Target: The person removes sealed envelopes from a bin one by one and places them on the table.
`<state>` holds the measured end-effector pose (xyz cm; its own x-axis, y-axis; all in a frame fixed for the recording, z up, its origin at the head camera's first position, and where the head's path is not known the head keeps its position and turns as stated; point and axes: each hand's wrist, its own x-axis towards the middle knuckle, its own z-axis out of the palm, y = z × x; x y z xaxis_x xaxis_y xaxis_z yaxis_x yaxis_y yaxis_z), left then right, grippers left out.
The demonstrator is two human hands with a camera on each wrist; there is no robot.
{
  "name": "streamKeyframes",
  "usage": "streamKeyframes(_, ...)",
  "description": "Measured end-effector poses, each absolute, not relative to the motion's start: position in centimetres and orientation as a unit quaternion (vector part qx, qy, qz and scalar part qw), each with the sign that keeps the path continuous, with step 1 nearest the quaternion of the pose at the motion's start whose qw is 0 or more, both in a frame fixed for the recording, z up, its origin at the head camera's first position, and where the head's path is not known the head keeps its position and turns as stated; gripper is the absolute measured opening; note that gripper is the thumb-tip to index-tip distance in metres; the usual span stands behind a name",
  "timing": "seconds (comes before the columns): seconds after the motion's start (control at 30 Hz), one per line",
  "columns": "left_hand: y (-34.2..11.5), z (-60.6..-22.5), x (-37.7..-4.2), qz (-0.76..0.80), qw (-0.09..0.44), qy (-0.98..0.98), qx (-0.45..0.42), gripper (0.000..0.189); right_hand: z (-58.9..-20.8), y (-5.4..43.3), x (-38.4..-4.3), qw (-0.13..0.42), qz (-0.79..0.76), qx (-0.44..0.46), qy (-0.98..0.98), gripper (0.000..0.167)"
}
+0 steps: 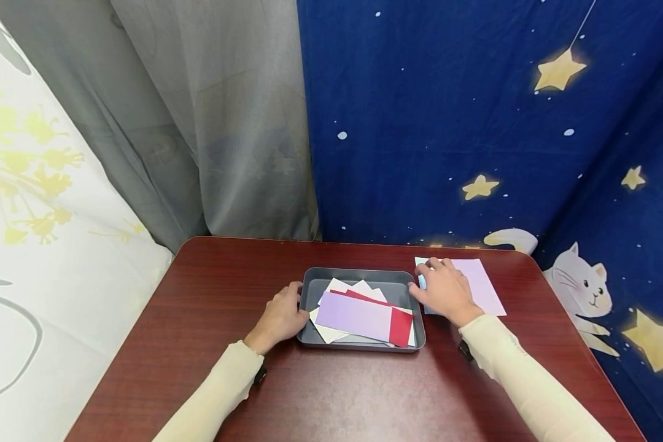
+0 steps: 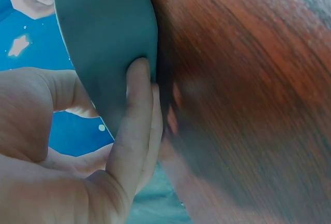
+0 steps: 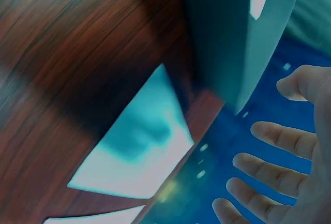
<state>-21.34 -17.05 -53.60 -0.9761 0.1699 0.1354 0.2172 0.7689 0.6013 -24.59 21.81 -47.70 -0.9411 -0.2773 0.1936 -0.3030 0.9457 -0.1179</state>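
A dark grey shallow tray (image 1: 400, 288) lies on the table with loose papers in it. Uppermost are a lavender card (image 1: 353, 316) and a red piece (image 1: 401, 327), over several white sheets (image 1: 337, 286). My left hand (image 1: 279, 316) grips the tray's left end; in the left wrist view its fingers (image 2: 138, 94) press the outer wall and the thumb reaches over the rim. Beyond the tray's right end, my right hand (image 1: 447, 288) hovers with fingers spread and nothing held, over a pale lavender sheet (image 1: 486, 285) and a light blue sheet (image 3: 139, 141).
The reddish-brown wooden table (image 1: 243, 264) has rounded far corners. Behind it hang a grey curtain (image 1: 248, 123) and a blue curtain (image 1: 420, 123) with stars. Each wrist carries a dark strap device under a cream sleeve (image 1: 215, 393).
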Motion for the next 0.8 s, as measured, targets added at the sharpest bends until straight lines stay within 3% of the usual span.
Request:
streamKeyframes(0.33, -16.0, -50.4, -19.9, -0.329, 0.008, -0.941, -0.073, 0.059, -47.2, 17.7, -23.5, 0.116, 0.067, 0.221, -0.966, 0.036)
streamKeyframes(0.8, -17.6, -56.3, -22.8, -0.315, 0.048, -0.942, -0.108, 0.063, -47.6, 13.6, -22.3, 0.113, 0.073, 0.300, -0.944, 0.029)
